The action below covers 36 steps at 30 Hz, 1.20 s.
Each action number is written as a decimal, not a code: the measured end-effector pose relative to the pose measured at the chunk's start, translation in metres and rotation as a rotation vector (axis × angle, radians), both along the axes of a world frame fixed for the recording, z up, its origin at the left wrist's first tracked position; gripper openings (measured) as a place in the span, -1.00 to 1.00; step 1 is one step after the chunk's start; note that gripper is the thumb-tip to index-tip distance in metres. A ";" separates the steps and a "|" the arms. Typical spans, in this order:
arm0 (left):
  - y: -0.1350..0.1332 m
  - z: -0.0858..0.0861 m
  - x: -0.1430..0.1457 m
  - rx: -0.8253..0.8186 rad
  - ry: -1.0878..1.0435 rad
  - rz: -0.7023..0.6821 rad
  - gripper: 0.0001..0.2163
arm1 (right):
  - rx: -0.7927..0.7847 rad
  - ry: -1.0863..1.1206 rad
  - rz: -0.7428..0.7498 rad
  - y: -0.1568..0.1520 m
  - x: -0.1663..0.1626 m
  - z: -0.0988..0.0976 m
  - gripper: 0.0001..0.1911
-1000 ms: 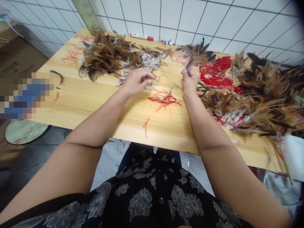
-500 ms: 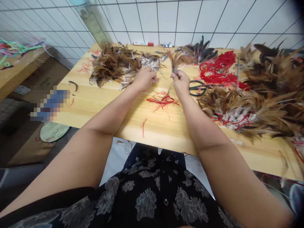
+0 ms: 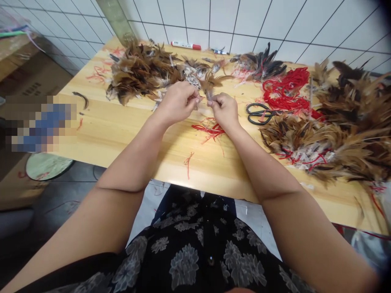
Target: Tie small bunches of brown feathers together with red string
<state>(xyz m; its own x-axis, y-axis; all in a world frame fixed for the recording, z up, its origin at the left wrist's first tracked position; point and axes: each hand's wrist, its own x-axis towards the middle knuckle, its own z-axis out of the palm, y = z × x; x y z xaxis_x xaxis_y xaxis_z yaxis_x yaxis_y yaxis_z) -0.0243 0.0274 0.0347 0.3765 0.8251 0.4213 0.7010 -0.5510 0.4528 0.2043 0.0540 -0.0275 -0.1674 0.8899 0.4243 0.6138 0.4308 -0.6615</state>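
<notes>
My right hand (image 3: 226, 110) pinches a small bunch of brown feathers (image 3: 210, 83) by its pale base, the tips pointing up and away from me. Close beside it on the left, my left hand (image 3: 181, 102) is closed with thumb and fingertips together. What they hold, if anything, is too small to make out. Just past my left hand lies a pile of brown feathers (image 3: 139, 75) with whitish quill ends. Short red strings (image 3: 210, 129) lie on the wood below my hands. Black-handled scissors (image 3: 259, 114) rest to the right of my right hand.
A tangled hank of red string (image 3: 285, 89) lies beyond the scissors. A large feather pile (image 3: 345, 134), partly tied with red string, covers the table's right side. Dark feathers (image 3: 262, 65), a red-capped marker (image 3: 186, 45) and a clear container (image 3: 117, 22) are near the tiled wall.
My right hand has come left and lower with the feather bunch, which now tilts rightward. My left hand has turned and its fingers have closed near it. The view has shifted slightly.
</notes>
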 end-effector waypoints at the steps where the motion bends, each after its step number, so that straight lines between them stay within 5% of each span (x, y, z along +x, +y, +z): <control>1: 0.001 -0.001 -0.001 0.001 -0.010 -0.004 -0.90 | -0.008 0.004 0.006 -0.001 0.000 0.000 -0.92; 5: 0.003 -0.002 0.001 -0.014 -0.011 -0.023 -0.88 | -0.093 0.114 0.034 -0.003 -0.001 -0.001 -0.83; 14: 0.000 -0.001 0.008 -0.006 -0.070 -0.037 -0.86 | -0.267 0.381 0.146 -0.010 -0.003 0.008 -0.29; 25: -0.006 0.002 0.015 -0.011 -0.042 -0.071 -0.91 | -0.378 0.418 0.242 -0.018 -0.007 0.013 -0.46; 32: -0.018 0.027 -0.001 0.197 -0.110 0.174 -0.75 | -0.381 0.473 0.236 -0.016 -0.004 0.010 -0.37; 36: -0.004 0.021 -0.023 0.148 -0.118 0.307 -0.84 | -0.369 0.527 0.141 -0.010 0.004 0.013 -0.42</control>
